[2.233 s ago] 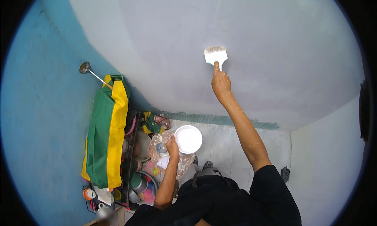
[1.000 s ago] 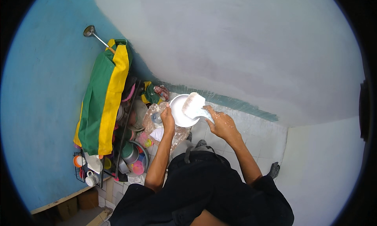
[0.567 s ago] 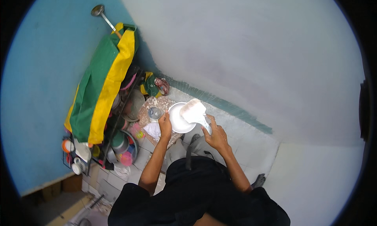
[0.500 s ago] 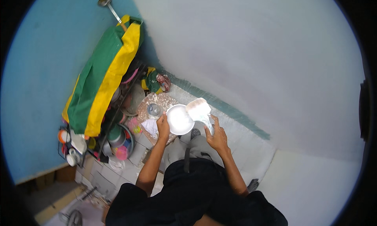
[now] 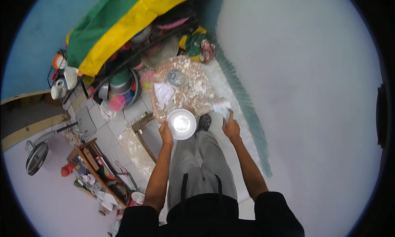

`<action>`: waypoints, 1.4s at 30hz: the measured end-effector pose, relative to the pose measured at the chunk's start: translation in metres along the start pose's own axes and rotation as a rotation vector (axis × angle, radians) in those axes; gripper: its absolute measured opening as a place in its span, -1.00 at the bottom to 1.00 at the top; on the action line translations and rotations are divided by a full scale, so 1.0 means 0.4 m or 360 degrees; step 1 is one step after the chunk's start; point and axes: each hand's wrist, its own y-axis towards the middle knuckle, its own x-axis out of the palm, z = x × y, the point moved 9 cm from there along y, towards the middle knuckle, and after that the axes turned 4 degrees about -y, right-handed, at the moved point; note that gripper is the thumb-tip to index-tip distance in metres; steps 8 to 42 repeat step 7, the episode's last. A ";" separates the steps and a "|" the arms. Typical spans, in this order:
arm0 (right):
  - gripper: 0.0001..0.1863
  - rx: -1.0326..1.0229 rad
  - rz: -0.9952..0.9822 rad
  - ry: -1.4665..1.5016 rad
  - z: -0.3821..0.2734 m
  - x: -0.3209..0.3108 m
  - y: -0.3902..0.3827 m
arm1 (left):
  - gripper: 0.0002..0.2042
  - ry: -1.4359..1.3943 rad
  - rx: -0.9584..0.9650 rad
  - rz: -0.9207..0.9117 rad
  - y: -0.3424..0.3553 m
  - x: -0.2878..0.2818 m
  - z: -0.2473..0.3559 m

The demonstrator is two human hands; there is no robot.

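My left hand [image 5: 166, 134] grips the rim of a round white bowl [image 5: 182, 136], held level in front of my legs. Something white and shiny lies inside it. To the right, my right hand [image 5: 231, 128] is closed around the pale handle of a wide, flat paintbrush [image 5: 222, 107]. Its head points away from me and is apart from the bowl; motion blurs it a little. Beyond the bowl, on the floor, a paint-splattered brown board [image 5: 201, 87] bears a clear jar [image 5: 177, 77] and a crumpled white bag [image 5: 163, 94].
A painted wall [image 5: 312, 93] with a ragged teal strip [image 5: 242, 101] rises at my right. A rack under a green and yellow cover [image 5: 123, 25] stands far left, with a tub of kitchenware [image 5: 131, 89] below. Left lie a fan [image 5: 37, 158] and a wooden shelf [image 5: 98, 171].
The brush has moved from the bowl's right edge out to the right, apart from it. My view has turned and shifted, showing more floor and my legs.
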 end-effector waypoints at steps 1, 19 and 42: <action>-0.37 -0.0044 0.0015 -0.0008 -0.008 0.050 0.044 | -0.58 -0.0072 -0.0028 0.0031 0.022 -0.005 -0.034; -0.43 -0.0234 -0.0146 -0.0170 -0.020 0.373 0.254 | -0.59 -0.0124 -0.0052 0.0355 0.159 -0.106 -0.223; -0.43 -0.0234 -0.0146 -0.0170 -0.020 0.373 0.254 | -0.59 -0.0124 -0.0052 0.0355 0.159 -0.106 -0.223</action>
